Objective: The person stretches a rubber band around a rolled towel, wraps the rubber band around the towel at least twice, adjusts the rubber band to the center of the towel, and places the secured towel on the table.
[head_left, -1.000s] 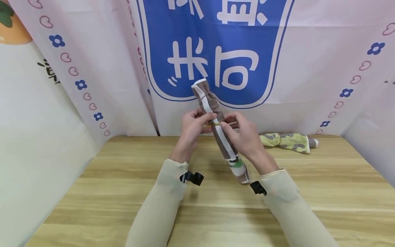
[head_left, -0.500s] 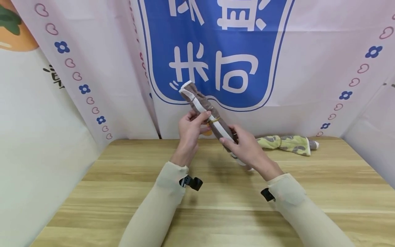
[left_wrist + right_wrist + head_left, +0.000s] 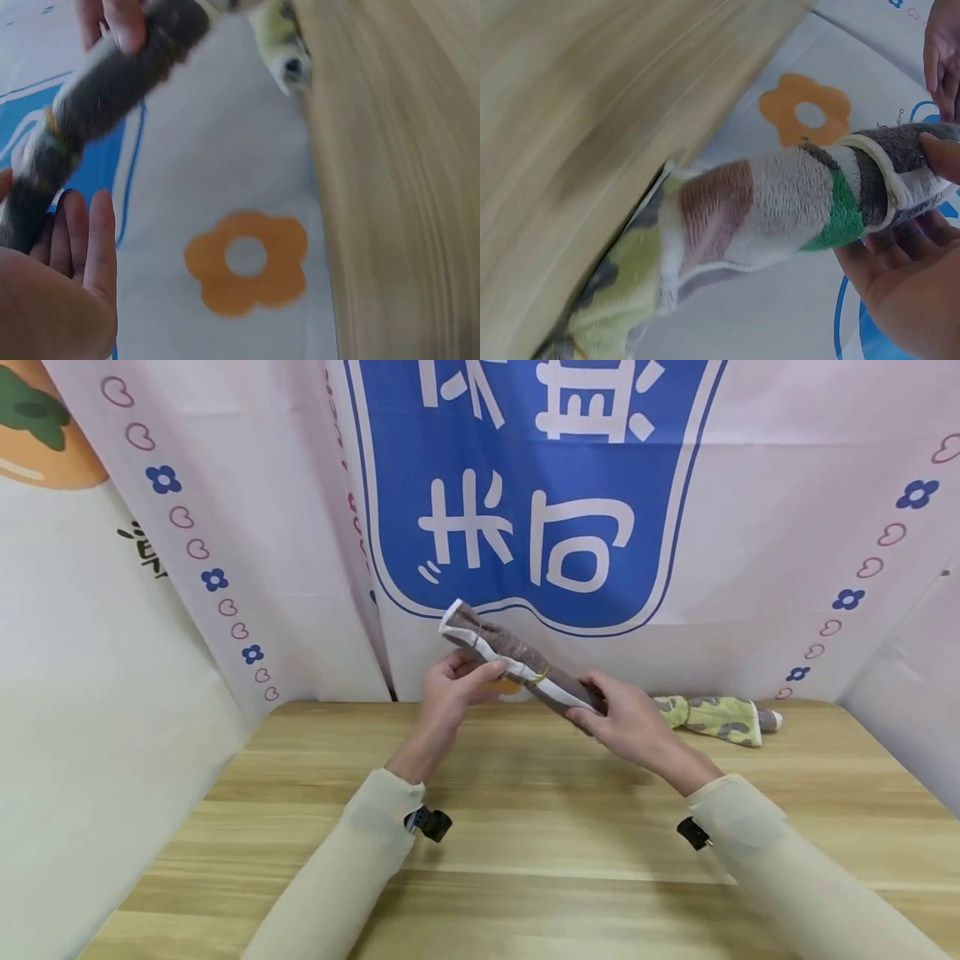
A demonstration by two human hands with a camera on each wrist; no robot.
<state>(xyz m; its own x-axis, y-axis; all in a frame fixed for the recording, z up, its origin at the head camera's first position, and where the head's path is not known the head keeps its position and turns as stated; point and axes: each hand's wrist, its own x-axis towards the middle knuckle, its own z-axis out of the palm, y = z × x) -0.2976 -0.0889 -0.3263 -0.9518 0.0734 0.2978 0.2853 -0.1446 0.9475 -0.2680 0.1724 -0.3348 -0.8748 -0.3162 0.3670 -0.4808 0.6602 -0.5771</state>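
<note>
A rolled towel (image 3: 517,652), brown with a white stripe, is held slanting above the table, its left end higher. A thin yellow band (image 3: 540,676) circles its middle. My right hand (image 3: 626,718) grips the roll towards its lower right end, thumb on the near side. My left hand (image 3: 450,689) is at the upper left part, thumb tip at the stripe; its fingers (image 3: 100,240) look straight and loose beside the roll in the left wrist view. The right wrist view shows the roll's patterned end (image 3: 780,202), white, brown and green.
A second rolled towel (image 3: 720,718), yellow-green with grey patches, lies at the back right of the wooden table (image 3: 480,835), behind the right hand. A printed cloth (image 3: 315,635) with a blue sign hangs along the table's back edge.
My right hand has moved from the band down to the lower right part of the roll. The roll has tipped from steep towards flatter, and the left hand's hold has loosened.
</note>
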